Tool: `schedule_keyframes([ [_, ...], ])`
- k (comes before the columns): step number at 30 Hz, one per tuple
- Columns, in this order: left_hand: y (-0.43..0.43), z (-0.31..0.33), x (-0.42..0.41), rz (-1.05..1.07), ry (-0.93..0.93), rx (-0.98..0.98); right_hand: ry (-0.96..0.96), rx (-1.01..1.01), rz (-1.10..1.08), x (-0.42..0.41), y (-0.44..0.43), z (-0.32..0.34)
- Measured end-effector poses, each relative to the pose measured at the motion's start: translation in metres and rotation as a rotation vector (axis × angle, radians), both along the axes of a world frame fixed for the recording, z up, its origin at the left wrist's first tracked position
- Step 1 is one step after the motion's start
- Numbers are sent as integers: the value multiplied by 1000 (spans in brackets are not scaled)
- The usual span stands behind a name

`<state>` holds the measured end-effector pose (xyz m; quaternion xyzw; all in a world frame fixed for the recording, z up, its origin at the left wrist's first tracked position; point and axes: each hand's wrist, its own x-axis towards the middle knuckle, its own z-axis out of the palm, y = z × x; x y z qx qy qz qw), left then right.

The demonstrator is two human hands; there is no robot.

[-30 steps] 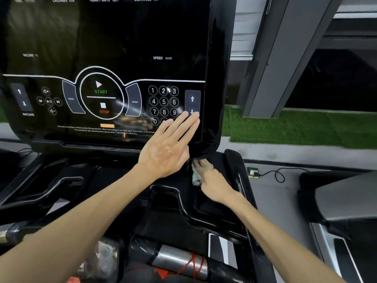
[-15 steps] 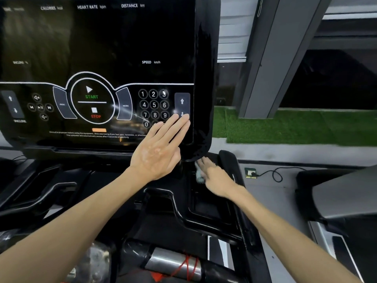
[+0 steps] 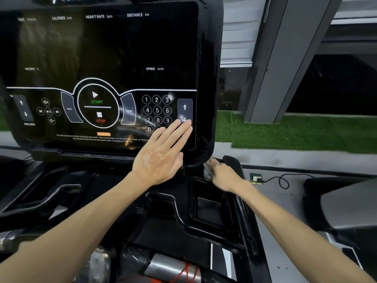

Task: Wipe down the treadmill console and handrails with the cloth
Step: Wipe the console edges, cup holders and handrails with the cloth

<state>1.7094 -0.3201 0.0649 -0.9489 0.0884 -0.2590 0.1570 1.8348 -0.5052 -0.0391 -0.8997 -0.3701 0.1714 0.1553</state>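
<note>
The black treadmill console (image 3: pixel 114 58) fills the upper left, with START and STOP marks, a number pad and arrow keys. My left hand (image 3: pixel 163 154) lies flat on its lower right corner, fingers straight and tips on the speed arrow key. My right hand (image 3: pixel 222 174) reaches under the console's right bottom corner and holds a small grey cloth (image 3: pixel 207 173) bunched under its fingers, against the black tray edge there. Most of the cloth is hidden by the hand. A chrome handrail bar (image 3: pixel 169 266) with red cord shows at the bottom.
A recessed black tray pocket (image 3: pixel 208 209) sits below my right hand. A small plug box with a black cable (image 3: pixel 281 180) lies on the grey floor to the right. Another machine (image 3: pixel 342 203) stands at far right, with green turf (image 3: pixel 306 131) and a grey pillar behind.
The view has tilted up, so the console sits lower in frame. My left hand stays flat on the console corner. My right hand with the cloth has moved slightly farther in under the corner.
</note>
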Motion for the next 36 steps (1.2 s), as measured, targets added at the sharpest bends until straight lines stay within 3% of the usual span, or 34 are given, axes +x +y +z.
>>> schedule_keyframes([
  [5, -1, -3, 1, -13, -24, -11, -105, -10, 142, -10, -39, -18],
  [13, 2, -2, 1, -7, 0, 2, -31, -178, -31, 39, 9, 0],
  [17, 1, -2, 1, -4, -18, -6, -55, -76, 73, 14, -24, -22],
  [21, 1, -2, 2, -20, -28, -14, -197, 1, 161, -17, -51, -29],
  [29, -10, 15, -1, -80, -44, -133, -79, -90, -1, 33, 6, -15],
  [32, -38, 42, 20, -151, -134, -144, -91, -119, 14, 32, 2, -15],
  [36, -64, 65, 64, -72, -158, -112, -82, -43, 70, 0, -28, -16],
])
